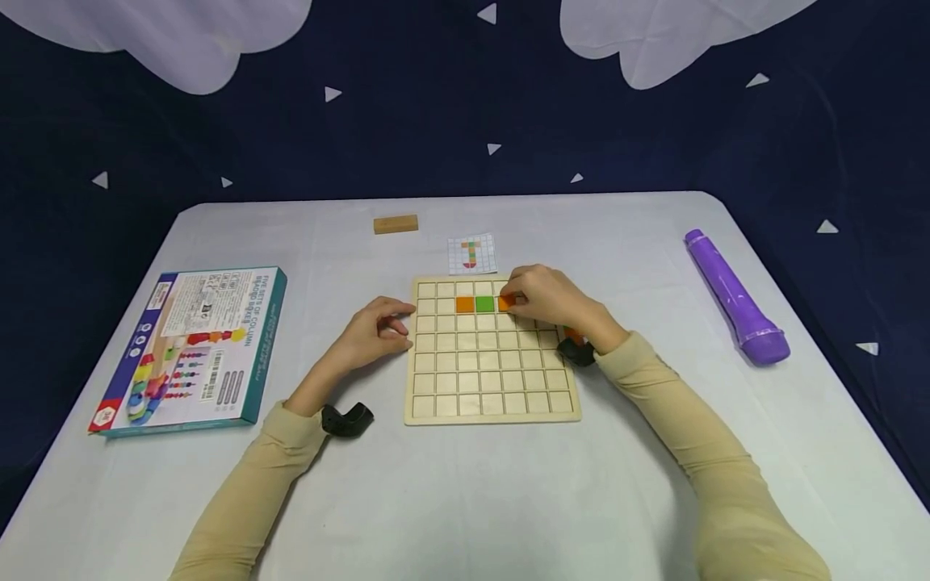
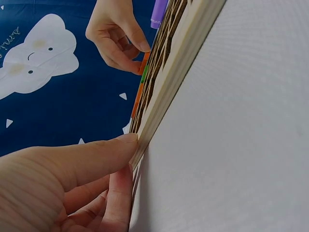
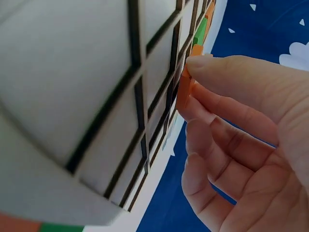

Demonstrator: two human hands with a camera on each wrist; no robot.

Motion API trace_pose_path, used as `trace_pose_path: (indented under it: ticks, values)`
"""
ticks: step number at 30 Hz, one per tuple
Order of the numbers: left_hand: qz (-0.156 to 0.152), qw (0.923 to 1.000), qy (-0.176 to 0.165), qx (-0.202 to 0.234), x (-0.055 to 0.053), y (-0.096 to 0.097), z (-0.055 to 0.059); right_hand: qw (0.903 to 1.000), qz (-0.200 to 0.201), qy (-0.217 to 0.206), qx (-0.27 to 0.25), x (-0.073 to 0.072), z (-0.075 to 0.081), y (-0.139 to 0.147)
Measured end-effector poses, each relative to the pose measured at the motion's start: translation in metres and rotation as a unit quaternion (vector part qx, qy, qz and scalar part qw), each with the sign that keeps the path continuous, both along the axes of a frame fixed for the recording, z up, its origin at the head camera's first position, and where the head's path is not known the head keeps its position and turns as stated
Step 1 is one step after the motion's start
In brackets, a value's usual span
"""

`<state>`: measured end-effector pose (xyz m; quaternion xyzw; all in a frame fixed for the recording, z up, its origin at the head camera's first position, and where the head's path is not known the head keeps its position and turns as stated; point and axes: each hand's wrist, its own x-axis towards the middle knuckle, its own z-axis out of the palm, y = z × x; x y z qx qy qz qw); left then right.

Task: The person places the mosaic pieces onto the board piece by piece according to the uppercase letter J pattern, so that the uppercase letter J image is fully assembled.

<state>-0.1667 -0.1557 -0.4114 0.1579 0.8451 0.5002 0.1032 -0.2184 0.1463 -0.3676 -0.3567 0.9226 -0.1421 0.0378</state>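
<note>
A wooden grid board [image 1: 465, 407] lies in the middle of the table. In its second row from the far side sit an orange tile [image 1: 465, 304] and, beside it, a green tile [image 1: 484, 303]. My right hand [image 1: 548, 297] pinches another orange tile [image 3: 185, 92] between thumb and index finger, right at the grid next to the green one. At the board's left side, my left hand [image 1: 370, 332] touches the edge with its thumb and finger tips, as the left wrist view shows too. Just beyond the far edge, a small gridded card [image 1: 472, 254] shows a coloured hook-like pattern.
A toy box [image 1: 192, 347] lies on the left, a purple microphone [image 1: 734, 298] on the right. At the back rests a wooden block [image 1: 395, 224]. Orange and green pieces [image 1: 571, 333] show partly behind my right wrist. Black wrist devices [image 1: 347, 420] hang at both cuffs.
</note>
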Motion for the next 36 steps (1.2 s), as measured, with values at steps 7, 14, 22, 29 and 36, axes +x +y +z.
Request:
trace_pose_path:
  ticks: [7,14,22,29,36]
  values:
    - [0.001,1.0000,-0.003,-0.001,0.001,-0.001,-0.001,0.9999,0.010,-0.012,-0.001,0.000,-0.003,-0.003]
    - [0.003,1.0000,-0.002,-0.007,0.003,-0.001,0.000,0.9995,0.013,-0.025,-0.013,-0.002,-0.003,-0.005]
    - [0.003,1.0000,0.000,-0.002,0.002,0.000,0.003,0.9992,0.021,-0.030,-0.016,-0.005,-0.005,-0.005]
    - [-0.001,1.0000,0.000,-0.001,0.001,0.001,0.002,0.9985,0.009,-0.048,-0.026,-0.006,-0.002,-0.004]
    - [0.002,1.0000,-0.005,0.004,0.000,0.001,0.000,0.9974,0.000,-0.052,-0.051,-0.001,0.004,0.005]
